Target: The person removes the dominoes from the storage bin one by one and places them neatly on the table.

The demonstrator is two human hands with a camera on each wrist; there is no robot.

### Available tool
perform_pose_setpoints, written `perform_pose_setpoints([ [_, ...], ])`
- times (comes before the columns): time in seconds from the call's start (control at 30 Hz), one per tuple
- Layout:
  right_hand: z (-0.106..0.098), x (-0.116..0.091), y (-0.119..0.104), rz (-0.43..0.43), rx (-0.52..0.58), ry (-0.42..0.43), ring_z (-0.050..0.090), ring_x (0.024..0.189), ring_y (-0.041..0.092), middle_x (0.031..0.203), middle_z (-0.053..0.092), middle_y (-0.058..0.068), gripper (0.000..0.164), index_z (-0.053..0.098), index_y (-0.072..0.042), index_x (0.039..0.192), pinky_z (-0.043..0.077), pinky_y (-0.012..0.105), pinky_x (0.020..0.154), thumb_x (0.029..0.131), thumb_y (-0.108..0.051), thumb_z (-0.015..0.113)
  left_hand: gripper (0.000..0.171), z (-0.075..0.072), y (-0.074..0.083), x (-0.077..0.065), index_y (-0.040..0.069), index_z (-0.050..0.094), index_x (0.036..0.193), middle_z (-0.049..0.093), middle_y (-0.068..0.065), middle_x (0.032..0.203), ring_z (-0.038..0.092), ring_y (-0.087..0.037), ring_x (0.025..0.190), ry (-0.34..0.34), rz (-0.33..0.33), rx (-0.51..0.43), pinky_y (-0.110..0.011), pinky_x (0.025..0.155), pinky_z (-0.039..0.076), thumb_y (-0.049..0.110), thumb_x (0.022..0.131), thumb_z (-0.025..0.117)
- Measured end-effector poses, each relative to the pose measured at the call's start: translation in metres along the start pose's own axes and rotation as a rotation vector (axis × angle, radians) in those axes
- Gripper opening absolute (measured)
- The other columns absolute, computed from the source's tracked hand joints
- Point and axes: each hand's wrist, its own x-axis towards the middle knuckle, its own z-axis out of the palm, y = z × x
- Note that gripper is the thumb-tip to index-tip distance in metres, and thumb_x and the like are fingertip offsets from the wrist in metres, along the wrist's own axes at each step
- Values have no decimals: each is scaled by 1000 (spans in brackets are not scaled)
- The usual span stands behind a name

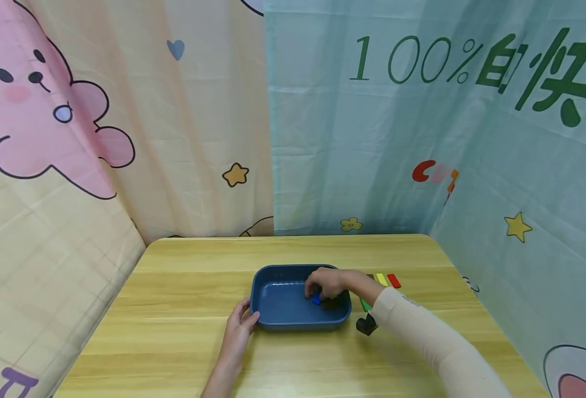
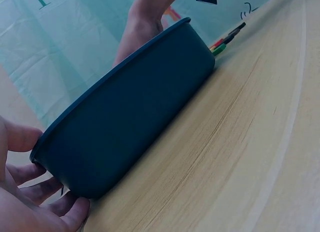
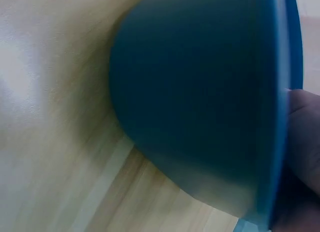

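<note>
A dark blue rectangular basin (image 1: 293,326) stands on the table. My left hand (image 1: 238,326) holds it at its near left corner; in the left wrist view the fingers (image 2: 37,189) lie round the outside, one at the rim. My right hand (image 1: 328,282) reaches over the right end into the basin, fingers bent downward. A small bright blue piece (image 1: 316,299) shows between its fingertips, and a brown piece (image 1: 330,304) lies beside it in the basin. The right wrist view is blurred, with part of the hand (image 3: 304,137) at the rim and the fingertips hidden.
Right of the basin lie flat yellow (image 1: 381,279), red (image 1: 394,281) and green (image 1: 365,305) pieces, partly behind the right forearm. A black piece (image 1: 367,324) lies nearer. Printed curtains (image 1: 342,138) hang behind the wooden table (image 1: 173,331).
</note>
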Motion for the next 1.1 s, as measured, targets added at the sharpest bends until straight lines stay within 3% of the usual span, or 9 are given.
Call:
perform_pose_setpoints([
  [0.27,1,-1,-3,-19,-33,29,55,81,5,89,62,-11,24,75,-17,98,50,23,76,88,4,78,46,-1,2,0,-11,39,149,34,-33,156,46,-45,137,1,12,1,-41,103,48,1,106,49],
  [0.5,11,1,1,-49,24,63,51,70,6,78,58,-9,21,71,-17,92,44,23,65,90,3,76,46,-1,2,-2,-11,39,149,34,-33,156,44,-46,138,-6,-3,12,-40,102,49,2,106,50],
  [0.87,6,-11,-5,-50,112,256,51,73,10,81,56,-6,12,68,-12,99,45,27,67,94,-5,75,46,0,1,-2,-10,39,149,33,-33,156,44,-46,138,-2,-5,18,-42,103,49,3,107,50],
  [1.1,1,-20,-1,-69,254,352,52,73,11,81,56,-4,10,68,-3,103,46,29,67,95,-3,74,46,-2,2,-4,-12,38,149,34,-34,156,45,-46,138,0,3,-2,-37,102,49,1,106,49],
])
